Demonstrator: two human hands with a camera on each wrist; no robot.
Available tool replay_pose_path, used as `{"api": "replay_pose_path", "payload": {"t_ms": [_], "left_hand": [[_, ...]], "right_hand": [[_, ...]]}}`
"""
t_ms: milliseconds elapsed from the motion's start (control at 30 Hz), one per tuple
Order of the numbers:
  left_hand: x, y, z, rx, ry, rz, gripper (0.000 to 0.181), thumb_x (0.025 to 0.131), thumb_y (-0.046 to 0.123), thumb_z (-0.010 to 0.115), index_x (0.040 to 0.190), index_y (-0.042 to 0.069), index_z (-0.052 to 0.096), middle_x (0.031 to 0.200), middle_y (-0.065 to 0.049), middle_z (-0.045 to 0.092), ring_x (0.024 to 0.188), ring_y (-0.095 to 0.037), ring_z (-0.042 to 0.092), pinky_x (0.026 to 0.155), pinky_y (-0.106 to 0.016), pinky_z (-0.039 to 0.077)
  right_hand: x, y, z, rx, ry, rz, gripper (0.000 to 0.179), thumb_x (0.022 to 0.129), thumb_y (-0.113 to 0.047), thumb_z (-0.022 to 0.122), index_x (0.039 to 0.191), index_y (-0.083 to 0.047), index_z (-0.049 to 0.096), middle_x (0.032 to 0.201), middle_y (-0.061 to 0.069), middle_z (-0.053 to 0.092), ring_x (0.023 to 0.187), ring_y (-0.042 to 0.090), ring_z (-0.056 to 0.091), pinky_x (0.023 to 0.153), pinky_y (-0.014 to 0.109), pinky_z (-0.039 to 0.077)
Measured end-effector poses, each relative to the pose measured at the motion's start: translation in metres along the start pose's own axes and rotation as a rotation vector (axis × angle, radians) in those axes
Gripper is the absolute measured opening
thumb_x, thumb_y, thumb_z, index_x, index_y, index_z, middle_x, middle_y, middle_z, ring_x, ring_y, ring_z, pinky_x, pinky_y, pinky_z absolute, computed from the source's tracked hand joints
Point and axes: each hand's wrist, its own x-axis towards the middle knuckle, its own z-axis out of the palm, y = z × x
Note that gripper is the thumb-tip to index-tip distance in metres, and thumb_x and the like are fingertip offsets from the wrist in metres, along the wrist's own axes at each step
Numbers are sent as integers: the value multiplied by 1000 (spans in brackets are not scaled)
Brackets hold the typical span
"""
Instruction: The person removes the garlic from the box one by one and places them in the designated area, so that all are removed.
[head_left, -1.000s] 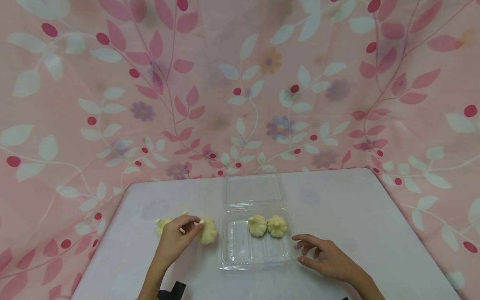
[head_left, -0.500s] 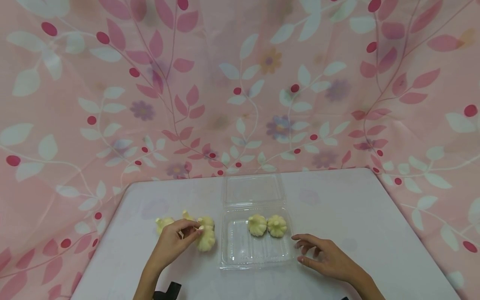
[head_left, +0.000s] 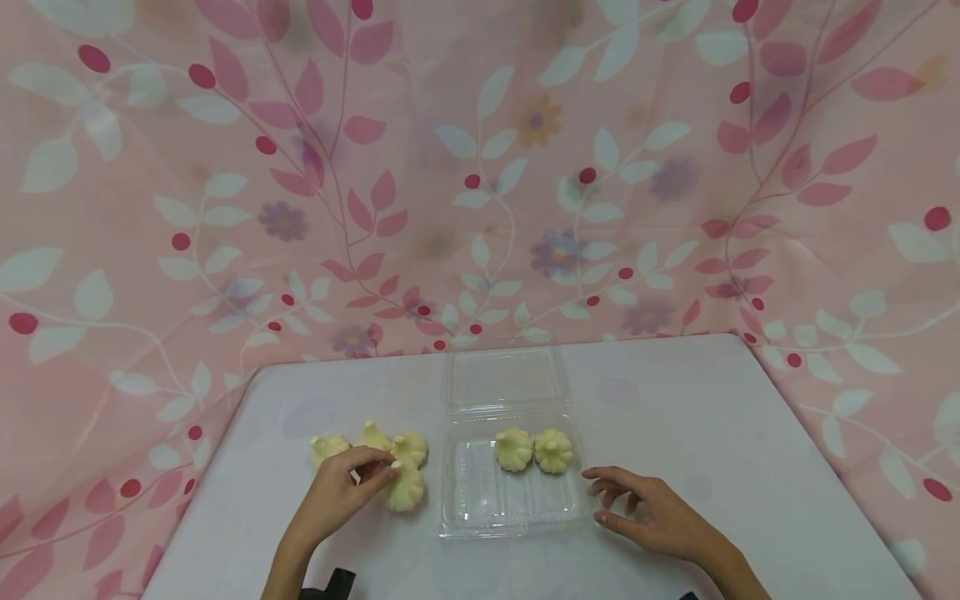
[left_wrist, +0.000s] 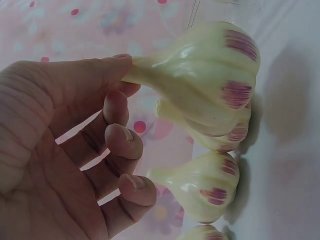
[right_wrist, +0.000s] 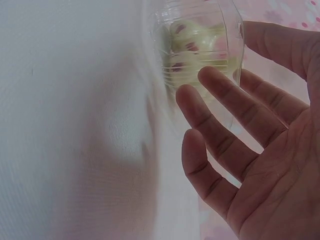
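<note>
My left hand pinches the stem of a pale garlic bulb between thumb and forefinger, its other fingers loosely bent. Purple streaks mark the bulb's base, and a gap with a shadow shows between it and the white table in the left wrist view. Behind it stand more garlic bulbs, several in a loose group. A clear plastic clamshell box lies open at the middle, with two garlic bulbs side by side in its right half. My right hand sits at the box's right edge, fingers relaxed and holding nothing.
The box's clear lid is folded back flat toward the table's far edge. A white table carries everything, and a pink floral curtain hangs right behind it. A black strap piece shows at the left wrist.
My left hand has drawn the held garlic bulb slightly left and toward me, uncovering another bulb behind it. The right hand and the box have stayed in place.
</note>
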Motion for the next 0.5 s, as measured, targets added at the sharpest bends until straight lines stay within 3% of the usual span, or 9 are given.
{"api": "replay_pose_path", "payload": {"t_ms": [233,500], "left_hand": [[-3,-8,-1,15,0,-30,14,81,8,81,93,11,74,74,12,58,65,-6,53,53,-24,45],[-5,-11,-6,10,-1,-70,16,81,8,81,93,14,74,74,11,58,64,-6,54,53,-25,46]], "right_hand": [[0,-1,0,2,4,-2,45,92,-22,73,133,-12,57,106,-1,69,86,8,63,66,30,50],[0,0,0,7,1,-1,45,92,-22,72,133,-13,57,106,-1,69,86,8,63,66,30,51]]}}
